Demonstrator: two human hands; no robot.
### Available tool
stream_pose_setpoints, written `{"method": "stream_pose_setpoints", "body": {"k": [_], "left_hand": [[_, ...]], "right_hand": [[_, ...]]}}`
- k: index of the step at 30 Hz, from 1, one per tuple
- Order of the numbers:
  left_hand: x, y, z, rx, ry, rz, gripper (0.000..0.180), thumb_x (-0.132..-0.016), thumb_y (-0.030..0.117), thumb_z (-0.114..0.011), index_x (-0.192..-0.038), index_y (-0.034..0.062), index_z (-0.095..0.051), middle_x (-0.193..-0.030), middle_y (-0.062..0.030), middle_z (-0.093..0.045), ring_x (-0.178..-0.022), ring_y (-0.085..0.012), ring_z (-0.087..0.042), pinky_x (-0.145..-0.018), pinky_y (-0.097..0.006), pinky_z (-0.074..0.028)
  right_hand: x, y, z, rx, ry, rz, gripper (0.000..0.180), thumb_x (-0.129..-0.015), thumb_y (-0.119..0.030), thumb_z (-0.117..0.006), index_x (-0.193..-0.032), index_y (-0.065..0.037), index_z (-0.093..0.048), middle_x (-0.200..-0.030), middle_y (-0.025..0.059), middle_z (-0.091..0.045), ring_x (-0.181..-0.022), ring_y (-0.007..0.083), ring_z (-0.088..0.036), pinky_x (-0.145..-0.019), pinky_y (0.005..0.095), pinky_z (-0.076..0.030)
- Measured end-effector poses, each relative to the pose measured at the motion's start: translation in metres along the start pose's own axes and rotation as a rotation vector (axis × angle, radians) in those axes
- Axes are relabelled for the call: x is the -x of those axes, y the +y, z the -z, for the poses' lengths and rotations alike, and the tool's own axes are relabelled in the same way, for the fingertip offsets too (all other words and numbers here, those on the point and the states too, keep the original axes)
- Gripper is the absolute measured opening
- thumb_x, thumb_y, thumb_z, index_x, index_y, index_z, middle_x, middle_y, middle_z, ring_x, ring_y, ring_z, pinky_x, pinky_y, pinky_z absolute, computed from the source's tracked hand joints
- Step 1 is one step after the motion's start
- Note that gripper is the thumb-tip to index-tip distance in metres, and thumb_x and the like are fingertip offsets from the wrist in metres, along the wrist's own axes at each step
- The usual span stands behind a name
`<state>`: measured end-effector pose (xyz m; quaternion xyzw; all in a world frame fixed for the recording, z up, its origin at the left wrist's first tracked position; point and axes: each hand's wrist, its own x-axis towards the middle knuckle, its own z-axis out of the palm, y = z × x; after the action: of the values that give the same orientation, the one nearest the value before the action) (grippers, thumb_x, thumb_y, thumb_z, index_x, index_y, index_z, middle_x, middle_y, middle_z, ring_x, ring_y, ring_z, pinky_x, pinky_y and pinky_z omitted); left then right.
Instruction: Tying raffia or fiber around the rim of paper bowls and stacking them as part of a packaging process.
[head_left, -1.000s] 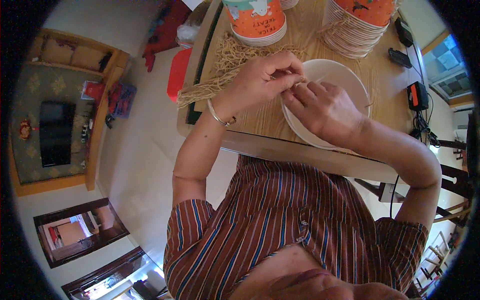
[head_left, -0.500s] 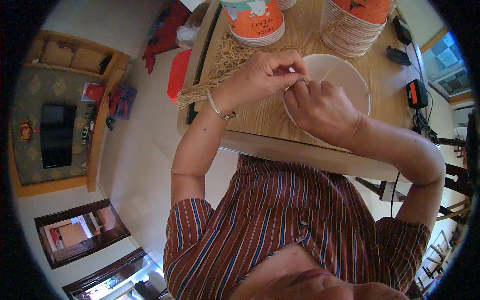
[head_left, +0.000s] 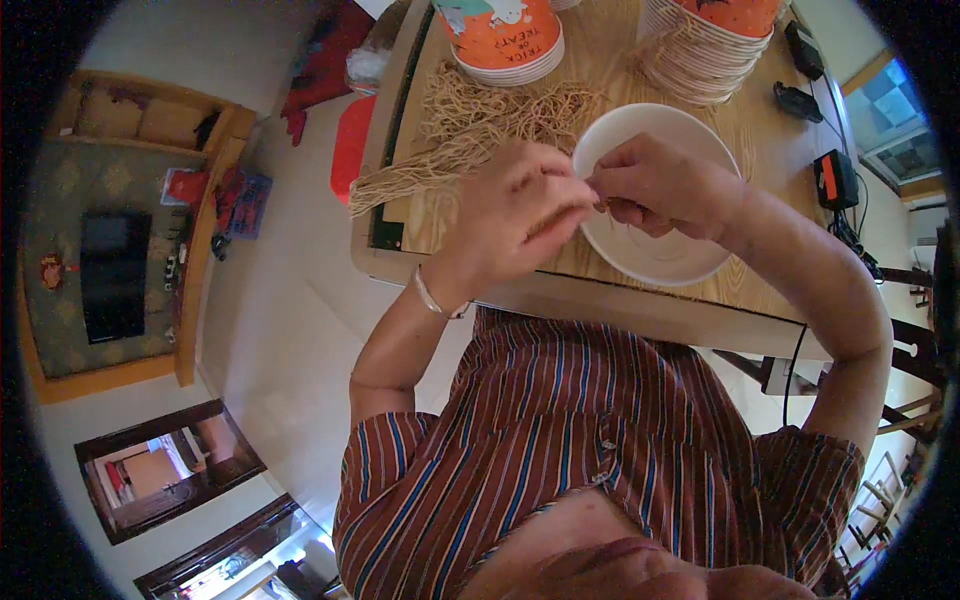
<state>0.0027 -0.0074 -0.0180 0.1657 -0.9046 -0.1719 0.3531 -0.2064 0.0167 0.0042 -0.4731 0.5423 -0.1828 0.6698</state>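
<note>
Close to me on the table stands a white round container point(head_left: 655, 262), its pale inside facing up. Over its left rim my left hand point(head_left: 525, 210) is curled, blurred by motion, with its fingertips drawn together. They meet the fingertips of my right hand point(head_left: 665, 188), which is closed in a pinch above the container's opening. Whatever lies between the fingers is too small and hidden to make out. Left of the container, a loose pile of tan twisted cords point(head_left: 450, 165) spreads toward the table's left edge, partly behind my left hand.
Behind the cords stands a stack of orange printed paper buckets point(head_left: 508, 45). A second bucket stack point(head_left: 700, 72), with cords around it, is at the far right. Black adapters point(head_left: 832, 182) and cables lie along the right edge. A red stool point(head_left: 352, 145) stands beyond the left side.
Both hands have shifted: the left came nearer to me and turned, the right lifted up and away from me. More of the container's inside now shows. The fingertips still meet.
</note>
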Motion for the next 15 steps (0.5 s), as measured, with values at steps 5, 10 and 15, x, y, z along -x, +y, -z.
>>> {"method": "stream_pose_setpoints", "body": {"k": [5,10,15], "left_hand": [[0.009,0.007,-0.015,-0.062,0.066,-0.081,0.032,-0.070,0.009,-0.077,-0.098,0.0139,-0.063,-0.092,-0.0057,-0.054,-0.087,-0.0270,-0.056,-0.075,-0.040,-0.048],[0.006,0.011,-0.021,-0.073,0.097,-0.094,0.032,-0.068,0.007,-0.077,-0.096,0.0118,-0.063,-0.090,-0.0061,-0.054,-0.086,-0.0277,-0.057,-0.076,-0.039,-0.047],[0.015,0.010,-0.021,0.070,0.095,0.021,0.025,-0.071,0.003,-0.075,-0.094,0.0093,-0.065,-0.091,-0.0071,-0.055,-0.085,-0.0263,-0.057,-0.075,-0.036,-0.047]], "right_hand": [[0.013,-0.015,-0.003,0.054,-0.002,-0.116,0.027,-0.091,-0.024,-0.056,-0.071,-0.007,-0.056,-0.059,-0.0014,-0.048,-0.046,0.0041,-0.039,-0.038,0.0195,-0.026],[-0.007,0.016,-0.001,-0.060,-0.052,-0.036,0.033,-0.089,-0.035,-0.057,-0.066,-0.012,-0.055,-0.053,-0.0032,-0.045,-0.041,0.0061,-0.037,-0.033,0.0246,-0.024],[-0.002,0.013,-0.002,-0.106,-0.024,0.002,0.021,-0.092,-0.019,-0.057,-0.078,-0.004,-0.059,-0.061,0.0001,-0.049,-0.046,0.0048,-0.038,-0.039,0.0205,-0.026]]}}
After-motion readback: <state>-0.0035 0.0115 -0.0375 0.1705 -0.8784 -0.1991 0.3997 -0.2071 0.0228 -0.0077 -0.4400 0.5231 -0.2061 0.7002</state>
